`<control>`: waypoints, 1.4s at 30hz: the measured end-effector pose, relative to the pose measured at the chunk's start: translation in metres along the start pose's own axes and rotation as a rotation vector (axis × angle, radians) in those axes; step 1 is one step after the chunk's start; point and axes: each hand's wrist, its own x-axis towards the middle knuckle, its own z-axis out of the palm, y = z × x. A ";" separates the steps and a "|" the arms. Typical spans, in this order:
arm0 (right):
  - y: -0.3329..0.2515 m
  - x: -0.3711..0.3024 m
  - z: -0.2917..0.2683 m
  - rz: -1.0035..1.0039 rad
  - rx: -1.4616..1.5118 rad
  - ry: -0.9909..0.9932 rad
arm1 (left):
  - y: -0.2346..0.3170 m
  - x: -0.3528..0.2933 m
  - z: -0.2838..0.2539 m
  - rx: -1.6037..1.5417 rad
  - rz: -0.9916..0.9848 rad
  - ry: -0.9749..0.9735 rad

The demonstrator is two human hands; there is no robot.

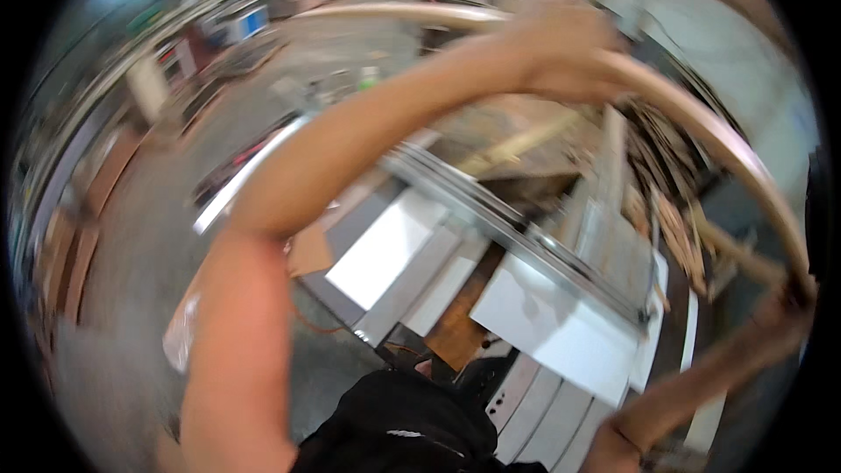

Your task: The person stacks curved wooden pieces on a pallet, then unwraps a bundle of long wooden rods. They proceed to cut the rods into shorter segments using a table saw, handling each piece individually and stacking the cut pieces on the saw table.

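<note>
A long, pale wooden strip (701, 114) spans the upper part of the view, held up in front of me; it looks curved toward the rim. My left hand (561, 48), at the end of an arm raised across the picture, is wrapped round its middle. Motion smears those fingers. At the far right, my right hand (788, 302) is closed at the strip's lower end, partly dark and blurred. Beneath the strip lies a machine table with a metal rail (491, 219) across it. White panels (561, 320) rest beside the rail.
Scrap boards (674, 158) are piled behind the table on the right, near a pale wall (753, 61). Brown boards (74, 267) stand along the left side. Grey floor (144, 254) stretches to the left. My dark clothing (394, 425) shows at the bottom.
</note>
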 end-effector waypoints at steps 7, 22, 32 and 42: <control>0.063 -0.115 -0.044 0.718 0.321 0.513 | -0.111 -0.312 0.020 0.259 -0.511 -0.159; 0.135 -0.325 -0.285 1.358 -0.229 0.854 | 0.056 -0.457 0.064 0.040 -0.613 -0.489; 0.080 -0.444 -0.224 1.597 -0.303 0.611 | 0.242 -0.290 0.218 -0.408 -0.504 -1.119; 0.118 -0.423 -0.216 1.548 -0.464 0.244 | 0.323 -0.168 0.321 -0.797 -0.116 -0.858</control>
